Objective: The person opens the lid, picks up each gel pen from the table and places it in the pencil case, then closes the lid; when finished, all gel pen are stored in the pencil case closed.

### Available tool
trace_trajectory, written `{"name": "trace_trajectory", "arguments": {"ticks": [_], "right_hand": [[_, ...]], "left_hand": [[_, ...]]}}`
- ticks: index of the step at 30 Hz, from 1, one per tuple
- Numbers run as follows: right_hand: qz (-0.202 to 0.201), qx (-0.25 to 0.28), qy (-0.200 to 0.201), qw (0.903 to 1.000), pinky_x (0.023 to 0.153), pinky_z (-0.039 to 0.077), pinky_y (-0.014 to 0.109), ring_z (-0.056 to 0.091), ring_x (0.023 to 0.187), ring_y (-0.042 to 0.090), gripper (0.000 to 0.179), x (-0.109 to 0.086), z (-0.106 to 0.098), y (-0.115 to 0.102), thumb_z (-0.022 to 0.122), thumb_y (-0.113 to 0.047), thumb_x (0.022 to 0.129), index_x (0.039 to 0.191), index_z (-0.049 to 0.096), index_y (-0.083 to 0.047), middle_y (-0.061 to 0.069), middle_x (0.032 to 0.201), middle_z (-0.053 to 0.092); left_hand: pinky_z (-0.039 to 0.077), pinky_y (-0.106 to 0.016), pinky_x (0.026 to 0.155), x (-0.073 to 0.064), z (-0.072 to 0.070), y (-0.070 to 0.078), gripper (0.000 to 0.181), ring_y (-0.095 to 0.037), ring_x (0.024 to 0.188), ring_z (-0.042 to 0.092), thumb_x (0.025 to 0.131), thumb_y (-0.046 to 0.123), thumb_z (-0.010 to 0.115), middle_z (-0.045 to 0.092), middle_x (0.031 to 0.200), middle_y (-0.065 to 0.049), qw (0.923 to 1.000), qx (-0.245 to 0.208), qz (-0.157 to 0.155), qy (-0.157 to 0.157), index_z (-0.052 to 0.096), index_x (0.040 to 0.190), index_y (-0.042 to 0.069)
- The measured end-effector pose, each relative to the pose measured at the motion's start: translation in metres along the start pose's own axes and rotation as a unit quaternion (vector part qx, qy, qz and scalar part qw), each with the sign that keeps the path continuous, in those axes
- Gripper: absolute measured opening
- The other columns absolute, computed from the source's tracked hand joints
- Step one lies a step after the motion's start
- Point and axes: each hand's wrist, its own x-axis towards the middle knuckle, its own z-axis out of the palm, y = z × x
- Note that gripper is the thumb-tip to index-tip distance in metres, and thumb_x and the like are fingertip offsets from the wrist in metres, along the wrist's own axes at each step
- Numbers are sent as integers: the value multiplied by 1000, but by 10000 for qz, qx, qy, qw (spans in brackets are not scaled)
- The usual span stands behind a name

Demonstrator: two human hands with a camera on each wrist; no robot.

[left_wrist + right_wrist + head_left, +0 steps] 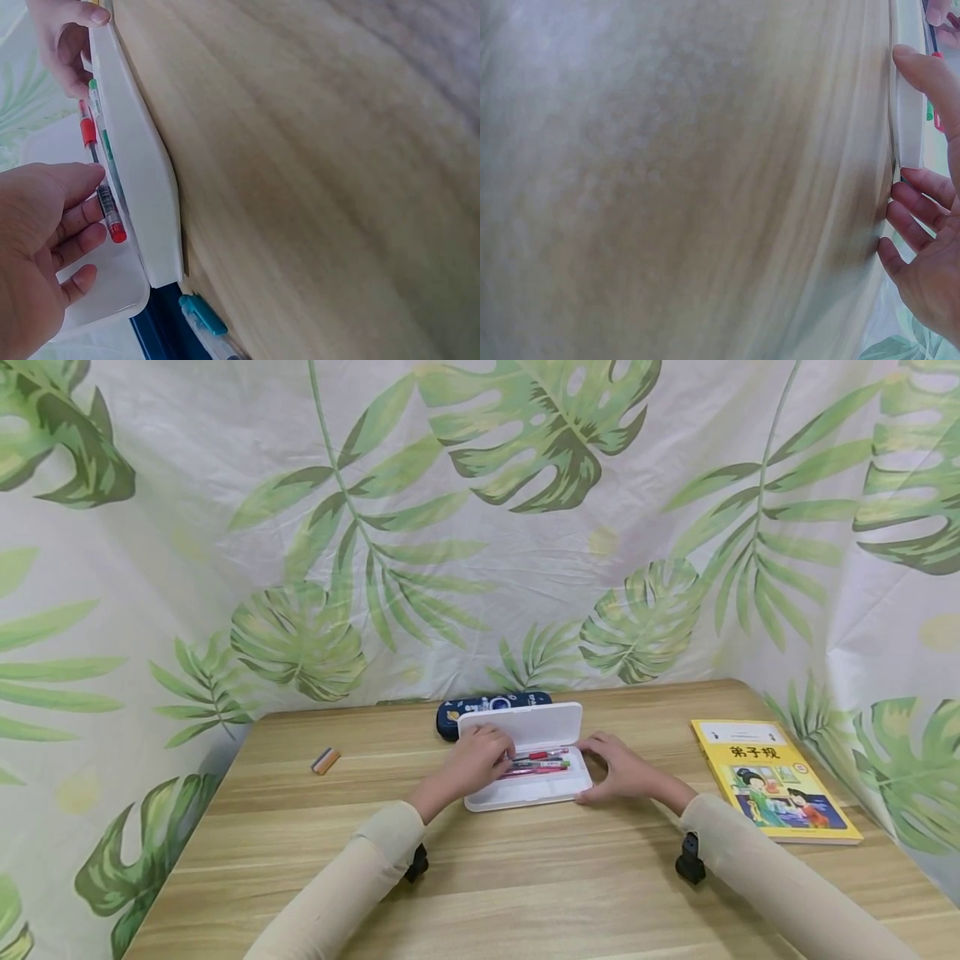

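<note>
A white pencil case (525, 799) lies on the table with its lid (525, 724) raised. Several pens (534, 768) lie inside it. My left hand (483, 752) reaches into the case from the left. In the left wrist view, its thumb and forefinger pinch a red pen (88, 133) near the red end, while the other fingers are loosely bent. My right hand (618, 768) holds the case's right end, thumb (919, 67) at the front side and forefinger at the end corner. The remaining fingers spread behind that corner.
Behind the raised lid sits a dark blue patterned pencil case (459, 708). A small striped eraser (326, 761) lies to the left, a yellow book (776, 781) to the right. Beside the white case is a teal-capped pen (202, 313). A leaf-print cloth (420, 568) hangs behind the table.
</note>
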Motion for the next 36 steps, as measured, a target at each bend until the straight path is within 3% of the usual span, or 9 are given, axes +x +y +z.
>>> {"name": "trace_trajectory", "arguments": {"ticks": [7,18,36], "right_hand": [[0,3,-33,10000,110,39,56,50,127,31,87,1,-1,-1,90,-47,71,140,56,-4,13,132,56],[-49,50,2,10000,109,40,55,49,124,31,87,1,-2,-1,91,-44,71,139,57,-3,14,129,56],[24,22,-21,10000,109,40,55,49,125,29,87,-1,-1,-2,91,-46,71,140,57,-4,13,130,56]], "left_hand": [[47,-42,88,2,5,-2,5,-24,104,63,94,17,73,73,99,-2,9993,232,-20,286,70,94,13],[44,-40,86,1,8,-2,5,-21,104,62,94,19,74,73,100,-1,9978,466,-16,481,69,93,15],[44,-38,85,0,11,2,5,-21,105,60,96,22,71,73,104,1,9984,455,-102,316,71,97,17]]}}
